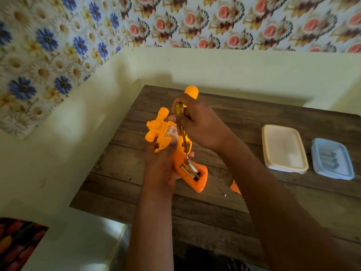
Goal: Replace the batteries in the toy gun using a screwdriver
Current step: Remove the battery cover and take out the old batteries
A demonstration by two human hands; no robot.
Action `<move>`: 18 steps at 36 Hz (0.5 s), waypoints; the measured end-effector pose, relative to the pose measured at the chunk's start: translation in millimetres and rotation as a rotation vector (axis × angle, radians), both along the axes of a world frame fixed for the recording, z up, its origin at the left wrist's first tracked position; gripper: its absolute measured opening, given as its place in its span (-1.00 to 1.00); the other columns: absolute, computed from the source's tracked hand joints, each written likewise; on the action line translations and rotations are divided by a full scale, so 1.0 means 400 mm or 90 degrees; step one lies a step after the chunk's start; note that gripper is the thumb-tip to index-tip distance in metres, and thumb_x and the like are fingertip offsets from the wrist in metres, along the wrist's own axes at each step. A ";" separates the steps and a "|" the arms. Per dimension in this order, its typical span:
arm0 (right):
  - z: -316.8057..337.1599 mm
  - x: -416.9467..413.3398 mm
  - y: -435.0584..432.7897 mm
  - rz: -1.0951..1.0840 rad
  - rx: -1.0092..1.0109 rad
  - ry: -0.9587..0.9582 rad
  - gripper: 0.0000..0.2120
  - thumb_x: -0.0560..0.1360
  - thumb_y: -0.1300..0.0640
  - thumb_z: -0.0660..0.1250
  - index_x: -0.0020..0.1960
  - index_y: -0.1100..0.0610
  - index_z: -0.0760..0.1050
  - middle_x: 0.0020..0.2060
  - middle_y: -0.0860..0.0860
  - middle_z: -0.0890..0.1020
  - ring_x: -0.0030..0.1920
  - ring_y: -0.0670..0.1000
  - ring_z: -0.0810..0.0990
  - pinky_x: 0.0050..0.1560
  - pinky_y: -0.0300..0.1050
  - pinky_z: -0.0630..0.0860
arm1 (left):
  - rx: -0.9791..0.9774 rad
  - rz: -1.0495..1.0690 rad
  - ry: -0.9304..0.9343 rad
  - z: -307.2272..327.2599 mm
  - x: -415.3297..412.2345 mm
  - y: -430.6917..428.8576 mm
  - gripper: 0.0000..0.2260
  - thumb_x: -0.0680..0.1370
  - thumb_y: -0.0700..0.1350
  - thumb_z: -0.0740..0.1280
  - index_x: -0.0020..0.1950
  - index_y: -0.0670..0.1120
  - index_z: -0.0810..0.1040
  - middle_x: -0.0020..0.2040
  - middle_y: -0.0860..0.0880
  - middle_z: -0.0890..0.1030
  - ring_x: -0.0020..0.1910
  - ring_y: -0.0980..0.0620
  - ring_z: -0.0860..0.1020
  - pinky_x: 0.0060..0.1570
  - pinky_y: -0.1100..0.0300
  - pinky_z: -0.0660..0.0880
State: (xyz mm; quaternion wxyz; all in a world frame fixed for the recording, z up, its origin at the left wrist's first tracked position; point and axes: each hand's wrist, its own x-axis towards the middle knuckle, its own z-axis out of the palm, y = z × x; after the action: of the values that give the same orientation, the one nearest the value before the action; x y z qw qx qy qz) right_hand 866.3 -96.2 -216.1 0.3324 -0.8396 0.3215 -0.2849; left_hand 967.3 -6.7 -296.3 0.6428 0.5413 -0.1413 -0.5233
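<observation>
An orange toy gun point(158, 133) is held over the table point(214, 212), its grip slanting toward the lower right, with batteries point(190, 169) exposed in the open compartment. The gun is gripped from the left by the left hand point(162, 165). A screwdriver point(182, 132), clasped in the curled right hand point(197, 124) just above, is pointed down at the batteries' upper end.

One head-worn view looks forward and steeply down, close above the dark plank-wood table point(195, 222). Beyond the table's far edge, the flower-patterned wall point(214, 20) fills the top.
</observation>
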 end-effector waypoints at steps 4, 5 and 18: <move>-0.012 -0.019 0.008 -0.024 -0.006 -0.081 -0.91 0.65 0.20 0.32 0.14 0.19 0.48 -0.34 -0.05 0.60 -0.36 -0.10 0.56 -0.34 -0.19 0.42 | 0.001 0.011 -0.002 0.002 0.000 -0.001 -0.63 0.64 -0.07 0.40 0.44 0.02 0.50 0.08 -0.22 0.71 -0.17 -0.19 0.73 -0.18 -0.23 0.63; -0.013 -0.026 0.012 -0.033 -0.007 -0.110 -0.91 0.66 0.19 0.30 0.15 0.18 0.48 -0.33 -0.07 0.59 -0.35 -0.12 0.56 -0.30 -0.17 0.45 | 0.009 0.013 0.003 0.004 0.001 -0.003 -0.63 0.64 -0.08 0.39 0.45 0.03 0.50 0.11 -0.23 0.71 -0.17 -0.20 0.73 -0.20 -0.23 0.63; -0.104 -0.106 0.127 -0.067 -0.071 0.027 -0.52 0.47 0.22 0.49 0.35 0.06 0.46 -0.09 -0.02 0.66 -0.21 -0.04 0.59 -0.16 -0.10 0.51 | 0.044 0.056 0.018 0.017 -0.002 -0.015 -0.66 0.64 -0.15 0.40 0.41 0.01 0.50 0.14 -0.13 0.73 -0.13 -0.10 0.73 -0.22 -0.20 0.69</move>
State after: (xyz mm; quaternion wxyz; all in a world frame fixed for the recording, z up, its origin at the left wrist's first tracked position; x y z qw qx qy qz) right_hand 824.0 -45.3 -257.6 0.2627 -0.8448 0.3554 -0.3017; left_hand 966.3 -12.8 -289.5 0.6482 0.5611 -0.0902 -0.5068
